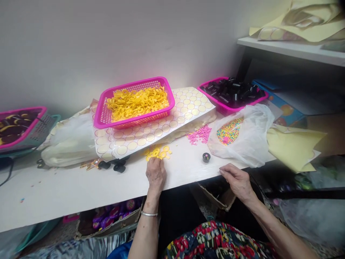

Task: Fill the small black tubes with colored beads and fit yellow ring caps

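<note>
- Long white tabletop (67,194) before a plain grey wall (107,39); white shelf (291,52) at upper right.
- Loose yellow plastic ring pieces (155,152) on the tabletop; left hand (156,174) curled at them, pinch hidden.
- Small round black cup (206,158) near right hand (239,181), fingers bunched; cannot tell whether pinching.

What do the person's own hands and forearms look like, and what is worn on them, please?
The left hand and right hand are ungloved. A thin, silver-coloured bangle circles the left wrist; nothing shows on the right one. No sleeves cover the visible parts of the left forearm and right forearm.
</note>
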